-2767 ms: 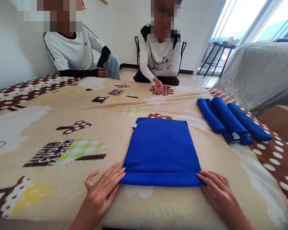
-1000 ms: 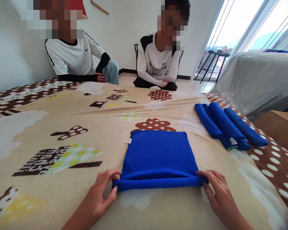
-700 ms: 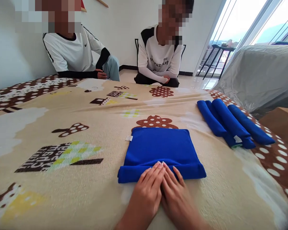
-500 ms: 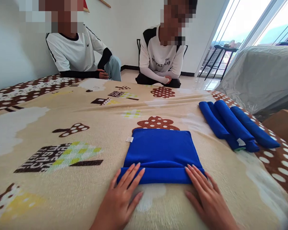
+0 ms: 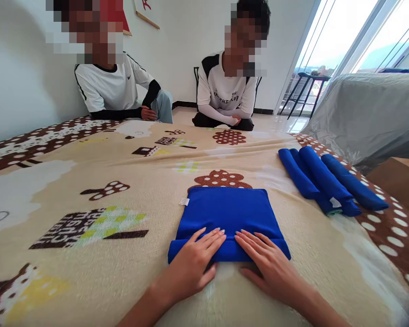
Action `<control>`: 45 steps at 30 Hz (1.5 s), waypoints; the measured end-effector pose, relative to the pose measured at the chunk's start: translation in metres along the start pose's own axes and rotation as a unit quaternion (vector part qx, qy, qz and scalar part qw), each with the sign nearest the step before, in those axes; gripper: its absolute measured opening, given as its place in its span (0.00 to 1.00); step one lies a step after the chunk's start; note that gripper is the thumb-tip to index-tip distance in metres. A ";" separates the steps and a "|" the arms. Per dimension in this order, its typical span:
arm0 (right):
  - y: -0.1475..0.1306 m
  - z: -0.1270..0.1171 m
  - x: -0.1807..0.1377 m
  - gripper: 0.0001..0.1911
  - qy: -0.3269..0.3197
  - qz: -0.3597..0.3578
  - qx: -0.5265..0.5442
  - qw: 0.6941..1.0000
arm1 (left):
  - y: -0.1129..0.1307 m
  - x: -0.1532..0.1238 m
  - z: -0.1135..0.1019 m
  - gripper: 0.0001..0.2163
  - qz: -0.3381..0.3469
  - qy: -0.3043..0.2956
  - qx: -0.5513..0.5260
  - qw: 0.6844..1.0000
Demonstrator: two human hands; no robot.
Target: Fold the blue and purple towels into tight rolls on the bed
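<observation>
Smooth blue cloth — (near edge tubular)

Head-worn view, facing forward and down, blue cloth near, wall beyond

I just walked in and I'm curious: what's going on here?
Someone's left hand and right hand rest on the rolled near edge of a blue rectangular cloth with a white tag. Its far part lies flat on a cream patterned blanket. Blue cloth rolls lie to the right; two people in white tops sit opposite.
</observation>
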State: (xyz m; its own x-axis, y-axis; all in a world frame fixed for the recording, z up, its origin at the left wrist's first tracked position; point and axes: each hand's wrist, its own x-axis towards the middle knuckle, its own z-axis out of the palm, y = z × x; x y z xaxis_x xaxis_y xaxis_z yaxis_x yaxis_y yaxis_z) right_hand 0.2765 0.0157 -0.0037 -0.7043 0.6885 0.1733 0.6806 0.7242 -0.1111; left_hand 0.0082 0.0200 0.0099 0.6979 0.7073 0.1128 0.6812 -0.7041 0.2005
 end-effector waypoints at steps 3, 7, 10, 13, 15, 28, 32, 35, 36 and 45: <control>0.023 0.003 -0.030 0.32 0.012 0.002 0.004 1.000 | -0.025 -0.036 -0.002 0.34 0.000 0.037 -0.002 0.999; 0.041 0.005 -0.058 0.32 0.044 0.043 -0.017 0.998 | -0.045 -0.070 -0.004 0.30 -0.034 0.093 0.027 0.995; 0.047 0.004 -0.066 0.34 0.040 0.047 -0.031 0.998 | -0.049 -0.076 -0.004 0.29 -0.034 0.105 0.049 0.993; 0.055 0.006 -0.075 0.34 0.065 0.054 -0.050 0.995 | -0.049 -0.081 -0.003 0.27 -0.029 0.118 0.064 0.991; 0.062 0.009 -0.083 0.30 0.082 0.055 -0.062 0.993 | -0.050 -0.085 -0.001 0.25 -0.022 0.131 0.079 0.988; 0.067 0.006 -0.069 0.14 0.111 0.164 0.071 0.978 | -0.058 -0.080 -0.002 0.15 -0.068 0.143 0.050 0.986; 0.068 0.000 -0.064 0.16 0.101 0.175 0.086 0.976 | -0.060 -0.081 -0.008 0.13 -0.128 0.123 -0.040 0.983; 0.068 0.005 -0.062 0.16 0.128 0.191 0.021 0.973 | -0.060 -0.078 -0.012 0.10 -0.166 0.132 -0.055 0.976; 0.066 0.007 -0.059 0.15 0.146 0.210 -0.003 0.967 | -0.059 -0.074 -0.011 0.10 -0.178 0.143 -0.037 0.973; -0.013 0.018 0.030 0.28 0.121 0.044 -0.052 0.990 | 0.008 0.023 0.018 0.21 -0.072 0.158 0.104 0.979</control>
State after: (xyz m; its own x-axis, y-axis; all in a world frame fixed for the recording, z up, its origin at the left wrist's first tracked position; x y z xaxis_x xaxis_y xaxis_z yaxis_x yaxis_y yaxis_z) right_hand 0.2429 0.0273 -0.0147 -0.5816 0.7097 0.3976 0.7625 0.6459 -0.0375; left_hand 0.0334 0.0294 -0.0033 0.5103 0.7617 0.3992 0.8207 -0.5700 0.0385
